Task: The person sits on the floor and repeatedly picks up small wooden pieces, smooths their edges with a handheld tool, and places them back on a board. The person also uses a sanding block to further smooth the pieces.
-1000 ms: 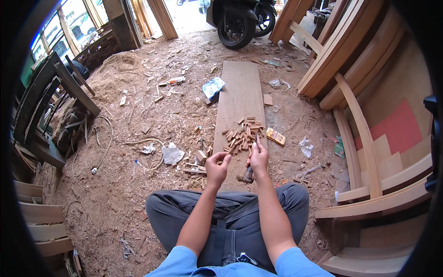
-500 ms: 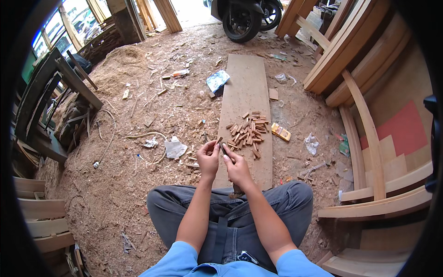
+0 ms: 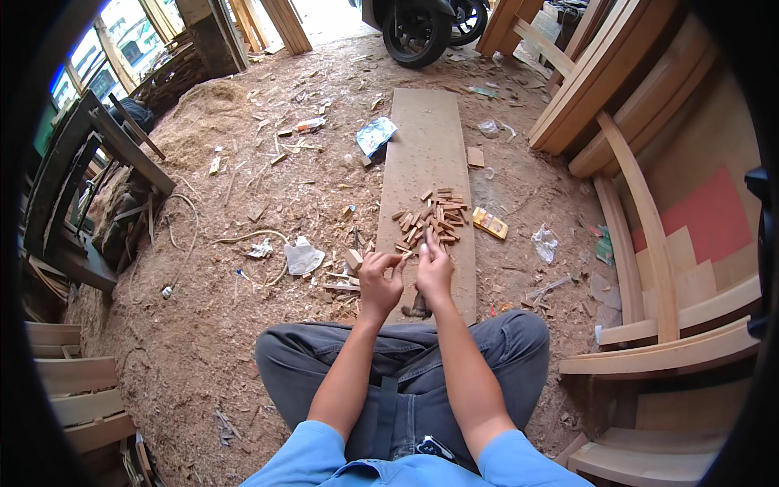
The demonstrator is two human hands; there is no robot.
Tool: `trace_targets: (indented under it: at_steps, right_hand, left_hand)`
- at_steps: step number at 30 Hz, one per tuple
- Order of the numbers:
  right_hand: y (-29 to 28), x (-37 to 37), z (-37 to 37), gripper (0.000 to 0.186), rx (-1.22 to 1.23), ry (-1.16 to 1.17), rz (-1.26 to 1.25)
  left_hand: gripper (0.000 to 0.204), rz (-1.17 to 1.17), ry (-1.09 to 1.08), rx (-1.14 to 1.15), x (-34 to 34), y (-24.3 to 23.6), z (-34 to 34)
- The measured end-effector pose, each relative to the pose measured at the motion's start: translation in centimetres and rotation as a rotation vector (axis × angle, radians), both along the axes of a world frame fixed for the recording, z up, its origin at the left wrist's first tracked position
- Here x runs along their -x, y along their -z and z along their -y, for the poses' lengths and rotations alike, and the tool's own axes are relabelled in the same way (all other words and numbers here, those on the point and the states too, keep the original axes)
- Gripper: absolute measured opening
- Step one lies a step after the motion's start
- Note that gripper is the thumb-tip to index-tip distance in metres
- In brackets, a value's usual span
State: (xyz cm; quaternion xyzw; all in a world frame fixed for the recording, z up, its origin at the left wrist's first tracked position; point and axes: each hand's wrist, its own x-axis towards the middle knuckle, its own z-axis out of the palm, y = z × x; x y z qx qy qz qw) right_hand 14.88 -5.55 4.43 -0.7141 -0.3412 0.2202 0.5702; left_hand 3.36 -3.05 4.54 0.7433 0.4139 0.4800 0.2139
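My left hand is over the left edge of the long board, thumb and forefinger pinched on what looks like a small wooden piece. Close on its right, my right hand is closed around a slim dark tool. The tool's blunt lower end shows beside the wrist, and its other end points to the heap; the fingers hide its middle. Just beyond both hands lies a heap of small brown wooden pieces. A pale wooden block sits beside my left hand.
Sawdust and wood scraps cover the floor. A yellow packet lies right of the board, a blue-white wrapper at its left edge. Timber frames lean on the right; a dark frame stands left, a motorbike far ahead.
My right hand has turned and moved forward and right with the tool, away from the left fingertips. My left hand has shifted slightly, uncovering the pale block. The view has tilted a little.
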Motion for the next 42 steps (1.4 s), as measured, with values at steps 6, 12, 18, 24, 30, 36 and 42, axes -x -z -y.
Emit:
trace_targets:
  at_steps: [6, 12, 18, 24, 30, 36, 42]
  right_hand:
    - [-2.0, -1.1, 1.7, 0.043, 0.087, -0.183, -0.518]
    - [-2.8, 3.3, 2.6, 0.042, 0.176, -0.43, -0.439]
    - [-2.3, 3.1, 2.6, 0.041, 0.191, -0.419, -0.367]
    - [-0.5, 2.5, 1.8, 0.042, 0.186, -0.344, -0.352]
    - [-1.5, -1.6, 0.3, 0.045, -0.002, -0.028, -0.529]
    - [-1.6, 0.8, 2.1, 0.075, 0.036, -0.195, -0.598]
    - [-0.5, 2.1, 1.2, 0.095, 0.084, -0.217, -0.688]
  left_hand:
    - [0.015, 0.239, -0.094, 0.189, -0.2, 0.4, 0.1]
    - [0.017, 0.494, -0.124, 0.448, 1.5, 2.3, -1.9]
    - [0.014, 0.44, -0.128, 0.421, 1.2, 2.4, -1.6]
    - [0.009, 0.271, -0.074, 0.288, 1.1, 1.3, -1.9]
    - [0.012, 0.089, 0.103, 0.226, -0.1, 0.5, 0.5]
    - [0.016, 0.469, 0.037, 0.581, 0.4, 1.5, -1.0]
    - [0.021, 0.66, 0.025, 0.584, 1.3, 2.6, -1.6]
